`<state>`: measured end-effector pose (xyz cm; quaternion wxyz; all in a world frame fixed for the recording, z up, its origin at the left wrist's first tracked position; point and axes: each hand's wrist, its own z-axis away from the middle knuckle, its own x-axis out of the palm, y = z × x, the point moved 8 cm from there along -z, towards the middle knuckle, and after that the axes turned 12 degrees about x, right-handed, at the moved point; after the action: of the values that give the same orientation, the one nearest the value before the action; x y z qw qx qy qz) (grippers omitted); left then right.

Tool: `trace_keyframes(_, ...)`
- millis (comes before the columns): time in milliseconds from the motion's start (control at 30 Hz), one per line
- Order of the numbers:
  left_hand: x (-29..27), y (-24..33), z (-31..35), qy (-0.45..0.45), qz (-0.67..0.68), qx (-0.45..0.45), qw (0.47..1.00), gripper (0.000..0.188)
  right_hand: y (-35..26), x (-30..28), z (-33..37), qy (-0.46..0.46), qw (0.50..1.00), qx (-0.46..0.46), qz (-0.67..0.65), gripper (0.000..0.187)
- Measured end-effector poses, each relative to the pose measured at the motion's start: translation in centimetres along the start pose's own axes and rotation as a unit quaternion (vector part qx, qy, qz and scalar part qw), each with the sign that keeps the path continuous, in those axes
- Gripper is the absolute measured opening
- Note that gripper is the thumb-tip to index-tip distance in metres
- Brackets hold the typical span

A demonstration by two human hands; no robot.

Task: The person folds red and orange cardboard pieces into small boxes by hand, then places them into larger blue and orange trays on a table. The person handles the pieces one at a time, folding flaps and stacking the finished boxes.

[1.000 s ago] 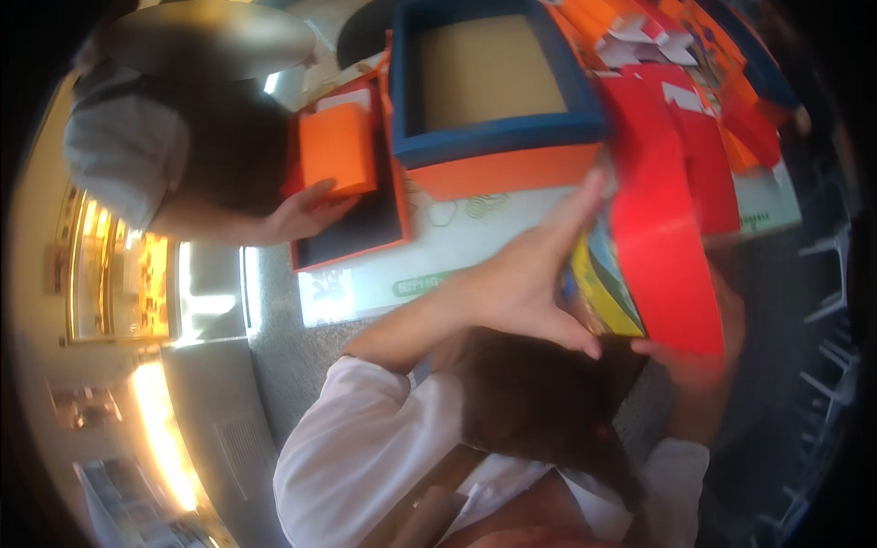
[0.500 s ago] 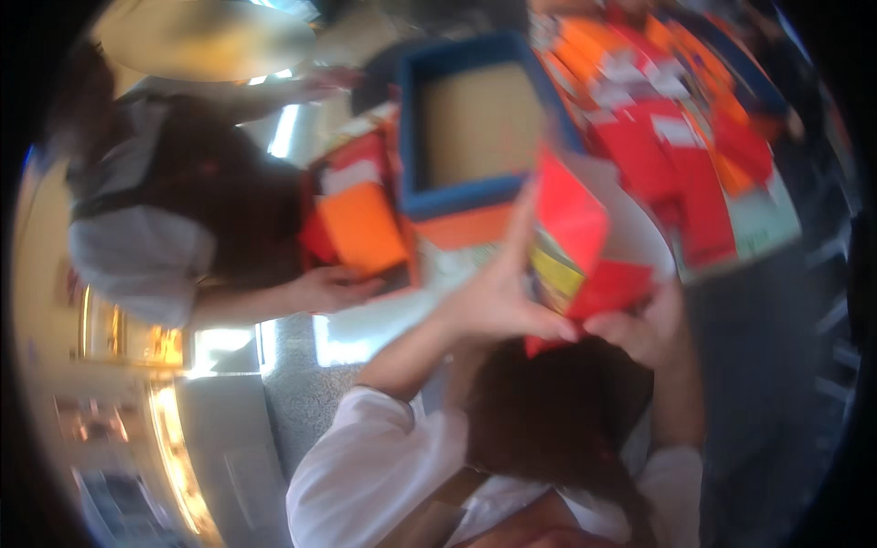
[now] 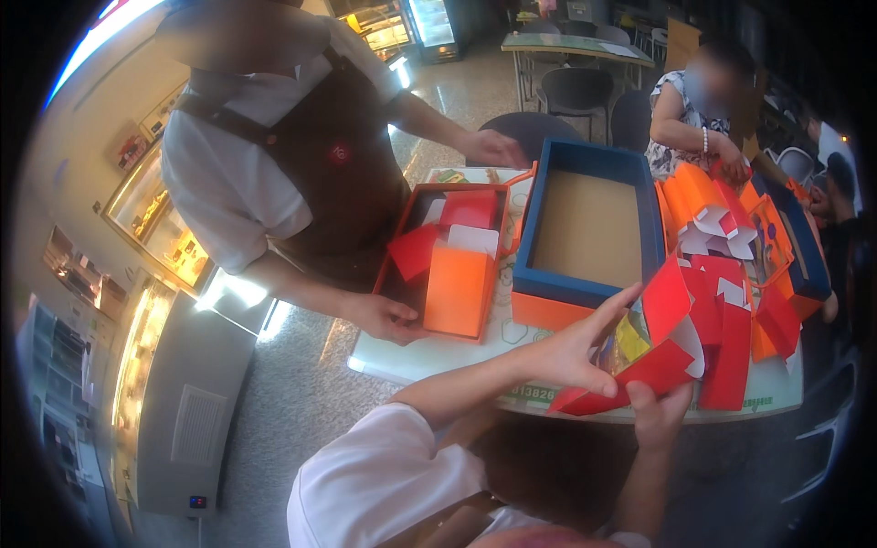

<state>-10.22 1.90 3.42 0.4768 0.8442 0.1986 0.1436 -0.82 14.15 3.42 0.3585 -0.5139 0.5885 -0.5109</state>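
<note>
An unfolded red carton [image 3: 660, 363] with raised flaps and a white inner side is between my hands, tilted above the table's near edge. My left hand [image 3: 568, 354] grips its left side, thumb low and fingers reaching up. Just beyond that thumb, a shiny yellow packet [image 3: 631, 340] shows inside the carton, partly hidden by hand and flap. My right hand [image 3: 660, 416] is closed on the carton's lower right edge, thumb in front. Several red cartons [image 3: 726, 352] lie flat on the table to the right of it.
Beyond my hands stands a large orange box with a blue rim [image 3: 585, 294]. A co-worker at left touches an orange tray [image 3: 402, 247] of red and orange cartons. More orange cartons [image 3: 699, 196] are piled at right, where another person works. The white table [image 3: 384, 361] ends before me.
My view has swung, bringing the table and both people into fuller sight. The red carton has tipped from upright to a more slanted position, held in both hands throughout.
</note>
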Motion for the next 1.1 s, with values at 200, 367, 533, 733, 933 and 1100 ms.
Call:
trace_keyframes(200,0.0,0.0,0.0,0.003,0.022,0.000,1.000,0.143,-0.7,0.3,0.1,0.008,1.000,-0.009,-0.011,0.081)
trace_keyframes(367,0.0,0.2,0.4,0.018,0.075,-0.017,0.997,0.139,-1.1,0.5,0.1,0.003,1.000,-0.009,-0.019,0.085)
trace_keyframes(533,0.2,0.1,0.3,0.016,0.125,-0.009,0.992,0.132,-1.2,0.6,0.3,0.014,1.000,0.008,0.009,0.086)
trace_keyframes(733,0.2,-0.5,0.5,0.018,0.190,-0.011,0.982,0.123,-1.8,1.0,0.2,0.016,0.999,-0.050,-0.005,0.094)
trace_keyframes(933,0.3,-1.0,0.8,-0.003,0.254,-0.038,0.966,0.119,-2.0,-0.8,-0.7,-0.015,0.999,-0.037,-0.010,0.096)
trace_keyframes(1100,1.3,-0.8,1.1,-0.023,0.308,-0.073,0.948,0.120,-1.4,-2.1,-1.1,-0.043,0.997,-0.066,-0.013,0.087)
